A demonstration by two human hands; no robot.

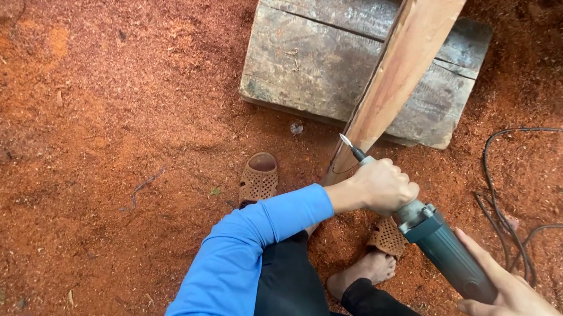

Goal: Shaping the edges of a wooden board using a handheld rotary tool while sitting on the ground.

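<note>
Blue sleeve (253,259) and black trousers (294,299) are filling the bottom of the view, nearest the camera. Beyond them the red sawdust ground (90,124) is spreading everywhere. A grey, weathered wooden block (306,56) is lying on it, and a long reddish plank (394,79) is leaning across the block's right half, its lower end coming down just in front of the block, toward the person's feet.

A grey-green power grinder (449,256) is pointing at that plank — its thin pointed bit (349,144) is sitting just beside the plank's lower left edge, though whether it is touching the wood is hard to tell. The right hand (523,309) is wrapping around the rear of the grinder's body, fingers curled along it. The left hand (379,186) is closing tightly around the grinder's front neck, right behind the bit.

A black cable (501,195) is trailing over the sawdust to the right of the plank. Two brown perforated sandals are lying below the plank's foot — one sandal (258,180) empty to the left, the other sandal (387,237) under a bare foot (360,271).
</note>
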